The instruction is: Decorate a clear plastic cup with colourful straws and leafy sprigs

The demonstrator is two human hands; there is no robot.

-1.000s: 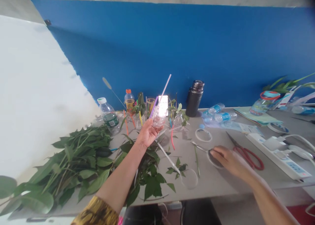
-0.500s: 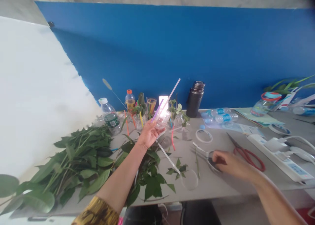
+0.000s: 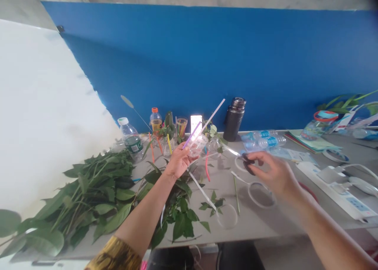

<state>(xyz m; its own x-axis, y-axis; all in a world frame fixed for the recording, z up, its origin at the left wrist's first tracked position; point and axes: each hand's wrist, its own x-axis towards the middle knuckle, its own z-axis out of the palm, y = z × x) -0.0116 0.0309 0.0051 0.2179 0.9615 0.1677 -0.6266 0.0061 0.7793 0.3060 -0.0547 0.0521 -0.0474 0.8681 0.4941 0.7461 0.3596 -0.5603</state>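
My left hand (image 3: 178, 159) is closed on a clear plastic cup-like piece (image 3: 198, 145), possibly a cut bottle part. A purple straw (image 3: 191, 135) and a long pale straw (image 3: 215, 113) slant up to the right from it. My right hand (image 3: 270, 174) grips the black handles of small scissors (image 3: 232, 149), whose shiny blades point left toward the cup-like piece without touching it. Below that hand lies a white tape roll (image 3: 261, 194) with its end pulled out, near a cut green stem (image 3: 236, 193). Leafy sprigs (image 3: 183, 219) lie under my left forearm.
A large leaf pile (image 3: 100, 195) covers the left. Behind stand a green-labelled bottle (image 3: 132, 140), an orange-capped bottle (image 3: 155, 122), a lit phone (image 3: 195, 124) and a dark thermos (image 3: 234, 120). Rightward are lying bottles (image 3: 267, 140), a power strip (image 3: 333, 189) and partly hidden red-handled scissors (image 3: 308, 192).
My right hand has lifted the black-handled scissors from by the tape roll and brought them up toward the cup-like piece. The long pale straw has tilted further right; my left hand barely moved.
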